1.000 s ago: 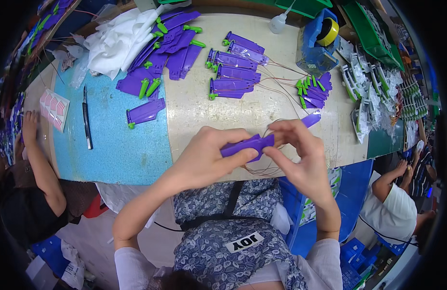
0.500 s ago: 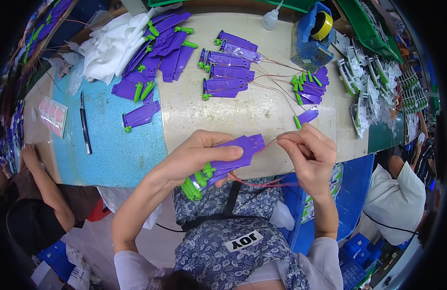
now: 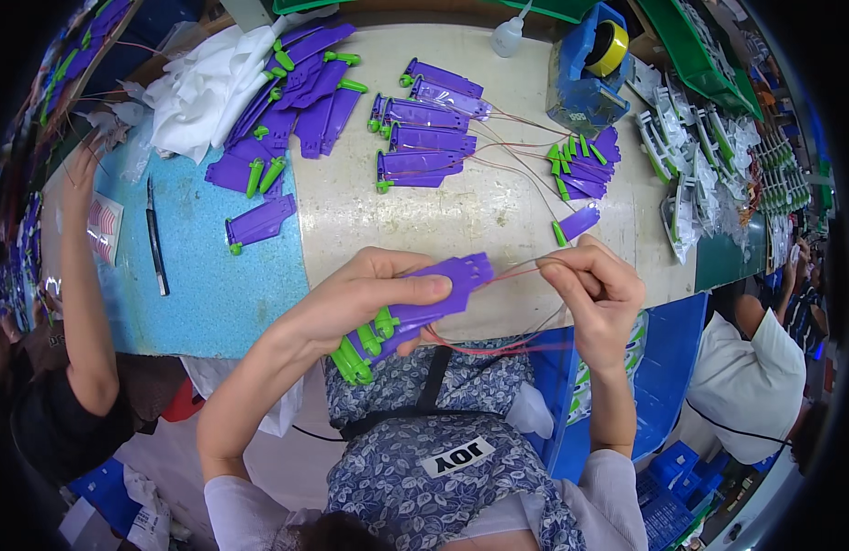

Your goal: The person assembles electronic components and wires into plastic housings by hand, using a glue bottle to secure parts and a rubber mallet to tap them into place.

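My left hand [image 3: 374, 292] grips a small stack of flat purple plastic pieces [image 3: 459, 283] with green cylindrical ends [image 3: 354, 363], thumb on top. Thin red wires [image 3: 511, 273] run from the stack to my right hand [image 3: 597, 292], whose thumb and forefinger pinch them. A loop of the same wire hangs below, between my hands. Ahead lies a row of similar purple pieces [image 3: 429, 140], their wires trailing right to a bunch of purple parts with green tips [image 3: 585, 170]. One more wired purple part [image 3: 580, 221] rests just beyond my right hand.
At the back left, purple pieces [image 3: 325, 106] are heaped beside a white cloth [image 3: 208, 92]. A black tool [image 3: 155, 239] lies on the blue mat [image 3: 204, 303]. A blue tape dispenser [image 3: 571, 87], squeeze bottle [image 3: 508, 37] and white-green parts [image 3: 686, 184] occupy the far right. A co-worker's arm [image 3: 86, 285] reaches in left.
My right hand has moved slightly right with the wires, while my left hand keeps its hold on the stack. The co-worker's arm at left now reaches farther across the table.
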`<state>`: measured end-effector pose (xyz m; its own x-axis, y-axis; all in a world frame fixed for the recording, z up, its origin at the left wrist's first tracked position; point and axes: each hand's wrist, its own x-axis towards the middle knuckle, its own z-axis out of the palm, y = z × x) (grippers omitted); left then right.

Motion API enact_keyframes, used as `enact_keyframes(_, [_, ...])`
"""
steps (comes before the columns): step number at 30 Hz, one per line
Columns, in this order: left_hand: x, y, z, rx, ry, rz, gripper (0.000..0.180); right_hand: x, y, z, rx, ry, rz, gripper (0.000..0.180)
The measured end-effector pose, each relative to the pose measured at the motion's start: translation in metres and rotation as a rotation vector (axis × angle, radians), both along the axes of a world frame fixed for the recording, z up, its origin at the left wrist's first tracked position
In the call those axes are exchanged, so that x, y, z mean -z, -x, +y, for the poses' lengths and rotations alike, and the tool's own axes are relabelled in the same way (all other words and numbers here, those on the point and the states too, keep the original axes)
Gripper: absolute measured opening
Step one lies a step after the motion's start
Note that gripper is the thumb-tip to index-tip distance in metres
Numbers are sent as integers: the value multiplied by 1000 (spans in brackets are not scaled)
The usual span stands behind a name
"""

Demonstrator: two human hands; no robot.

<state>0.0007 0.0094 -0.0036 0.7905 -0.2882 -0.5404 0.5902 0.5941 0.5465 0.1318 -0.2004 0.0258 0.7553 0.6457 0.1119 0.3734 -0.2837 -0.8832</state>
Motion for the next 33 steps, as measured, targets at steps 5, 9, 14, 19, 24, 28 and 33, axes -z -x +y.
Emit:
enact_keyframes(5, [-1, 1, -5, 7, 155, -10, 35, -5, 1, -1, 17, -48, -9, 6])
enact_keyframes(9, [-4, 4, -8, -19, 134, 46, 35, 0, 7, -2, 19, -28, -27, 9])
enact_keyframes(14, [-4, -5, -15, -81, -41, 99, 29, 0, 27, 6, -311, -159, -161, 13])
enact_keyframes(19, [-13, 2, 2, -71, -271, 33, 27, 25, -50, -24, 22, -59, -126, 26])
enact_keyframes(24, [-13, 7, 23, 225, -1169, -367, 22, 46, -62, -43, -142, 455, -408, 30])
enact_keyframes(28, [2, 20, 21, 315, -1586, -592, 20, 42, -64, -32, 27, 212, -208, 23])
enact_keyframes(33, [2, 27, 15, 415, -1700, -693, 20, 34, -25, 68, -133, -28, 27, 17])
